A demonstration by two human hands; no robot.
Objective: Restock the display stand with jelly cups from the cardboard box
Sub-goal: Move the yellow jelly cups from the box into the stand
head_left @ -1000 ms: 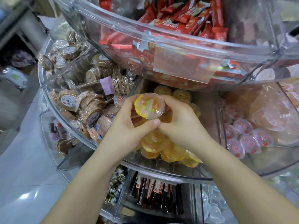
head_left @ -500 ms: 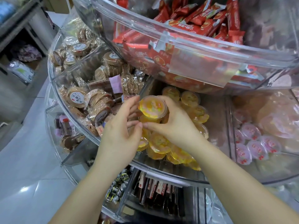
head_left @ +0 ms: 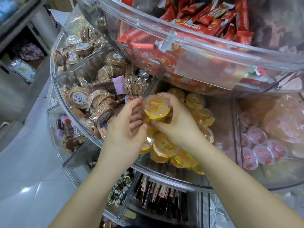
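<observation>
Yellow jelly cup (head_left: 156, 106) sits pinched in the right hand (head_left: 176, 125), above the yellow cups (head_left: 164, 146) in the display stand (head_left: 164, 174); the left hand (head_left: 122, 129) touches its side with loosely curled fingers. Wrapped biscuits (head_left: 92, 102) fill the neighbouring compartment.

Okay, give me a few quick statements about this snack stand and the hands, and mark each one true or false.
1. The right hand holds a yellow jelly cup. True.
2. The pink cups share a compartment with the yellow cups. False: a clear divider separates them, and the pink ones lie to the right.
3. The red packets fill the tier above the yellow cups. True.
4. The left hand rests on the floor. False: it is raised at the held cup, beside the right hand.
5. The wrapped biscuits lie right of the yellow cups. False: they lie to the left.
</observation>
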